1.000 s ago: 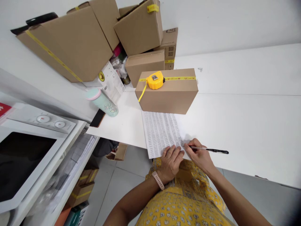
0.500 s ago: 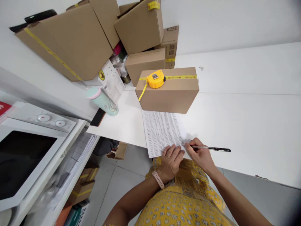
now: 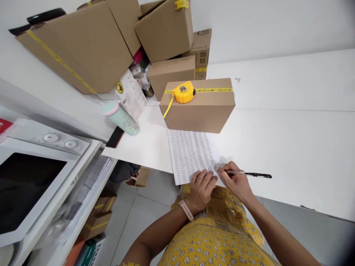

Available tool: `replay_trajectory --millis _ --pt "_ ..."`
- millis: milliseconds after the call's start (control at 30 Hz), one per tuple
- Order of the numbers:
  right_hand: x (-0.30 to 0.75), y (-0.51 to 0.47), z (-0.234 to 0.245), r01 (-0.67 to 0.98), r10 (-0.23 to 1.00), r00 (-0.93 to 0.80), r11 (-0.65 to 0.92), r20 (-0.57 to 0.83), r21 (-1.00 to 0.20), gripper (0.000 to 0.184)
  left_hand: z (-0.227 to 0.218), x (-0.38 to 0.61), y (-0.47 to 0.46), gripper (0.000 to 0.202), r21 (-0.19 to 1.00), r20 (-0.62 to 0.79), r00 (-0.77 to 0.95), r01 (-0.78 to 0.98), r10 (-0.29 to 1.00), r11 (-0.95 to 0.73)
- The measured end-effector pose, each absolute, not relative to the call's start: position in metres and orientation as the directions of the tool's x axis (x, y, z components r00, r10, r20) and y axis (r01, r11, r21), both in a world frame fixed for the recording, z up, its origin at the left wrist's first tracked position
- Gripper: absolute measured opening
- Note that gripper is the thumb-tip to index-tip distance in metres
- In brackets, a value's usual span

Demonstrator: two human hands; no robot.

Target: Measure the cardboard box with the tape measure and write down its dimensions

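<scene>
A sheet of paper (image 3: 191,155) covered in columns of small writing lies at the table's front edge. My left hand (image 3: 202,190) rests on its lower edge, fingers stretched out and flat, holding nothing. In my right hand (image 3: 235,181) is a dark pen (image 3: 257,175), pinched between the fingers, its back end pointing right. The pen's tip is at the right part of the sheet, close to the last column. Behind the paper, and over its top edge, stands a taped cardboard box (image 3: 196,117). On top of that box sits a yellow tape measure (image 3: 184,92) with a short length of tape out.
A mint green tumbler (image 3: 120,118) stands at the table's left, beside a dark flat object (image 3: 115,137). Larger cardboard boxes (image 3: 80,48) are stacked behind. A white microwave (image 3: 30,184) is on a shelf at the left. The white table (image 3: 291,147) stretches to the right.
The view has shifted very slightly. Both hands, the pen and the paper stay practically in the same place.
</scene>
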State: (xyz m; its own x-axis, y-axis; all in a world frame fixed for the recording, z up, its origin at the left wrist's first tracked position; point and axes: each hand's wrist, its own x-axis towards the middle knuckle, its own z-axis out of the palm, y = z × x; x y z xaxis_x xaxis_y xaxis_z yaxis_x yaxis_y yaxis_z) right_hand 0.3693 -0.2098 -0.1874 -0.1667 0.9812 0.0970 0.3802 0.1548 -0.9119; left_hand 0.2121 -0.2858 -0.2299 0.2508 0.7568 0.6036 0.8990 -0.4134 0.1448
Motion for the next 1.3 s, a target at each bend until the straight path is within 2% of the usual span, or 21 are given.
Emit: replay_trajectory --millis 133,300,667,1133,1300 --pt "0.37 -0.209 -0.189 0.368 0.979 -0.17 0.172 0.116 -0.914 0.031 -0.233 0.212 -0.287 0.028 0.121 0.566 0.275 0.905 0.777 -0.409" --pt "0.369 -0.208 -0.194 0.394 0.978 -0.155 0.193 0.142 -0.899 0.028 -0.231 0.213 -0.286 0.028 0.154 0.615 0.242 0.897 0.75 -0.415" --pt "0.371 -0.205 -0.185 0.328 0.985 -0.159 0.116 0.066 -0.938 0.03 -0.23 0.212 -0.286 0.027 0.16 0.615 0.237 0.896 0.752 -0.414" --pt "0.37 -0.203 -0.184 0.383 0.976 -0.183 0.178 0.114 -0.906 0.03 -0.231 0.213 -0.286 0.028 0.153 0.613 0.238 0.9 0.753 -0.409" --pt "0.37 -0.203 -0.184 0.361 0.982 -0.166 0.149 0.094 -0.921 0.032 -0.232 0.213 -0.286 0.028 0.141 0.591 0.25 0.904 0.767 -0.403"
